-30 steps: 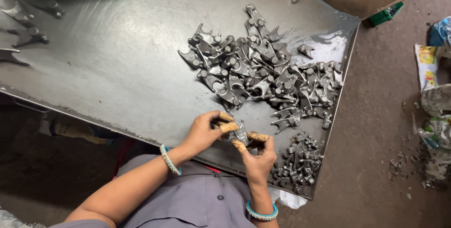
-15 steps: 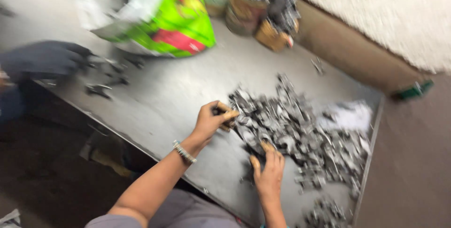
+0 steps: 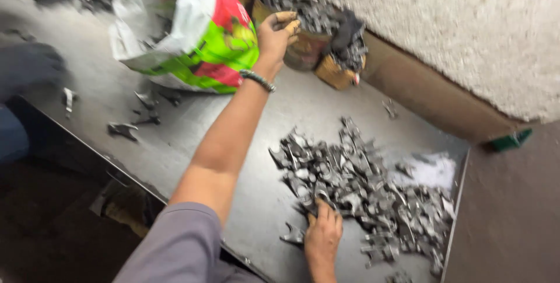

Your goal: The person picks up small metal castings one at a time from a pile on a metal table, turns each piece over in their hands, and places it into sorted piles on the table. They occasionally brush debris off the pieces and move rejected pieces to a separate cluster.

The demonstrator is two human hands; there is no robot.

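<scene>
My left hand (image 3: 274,33) is stretched far across the dark metal table (image 3: 175,143), its fingers curled at the rim of a brown tin (image 3: 306,52) heaped with grey metal parts. Anything between those fingers is hidden. A beaded bracelet sits on that wrist. My right hand (image 3: 322,235) lies at the near edge of a big pile of grey metal parts (image 3: 361,184), fingertips on the pieces. Whether it grips one does not show.
A green, red and white plastic sack (image 3: 192,32) lies at the back left. A second full container (image 3: 342,64) stands by the rough white wall (image 3: 455,32). Loose parts (image 3: 122,128) lie to the left, near another person's dark sleeve (image 3: 29,67). A green object (image 3: 507,141) sits past the table's right corner.
My left hand left the spot in front of me and reached up to the tin at the back. My right hand moved down onto the pile. The camera has swung up and left.
</scene>
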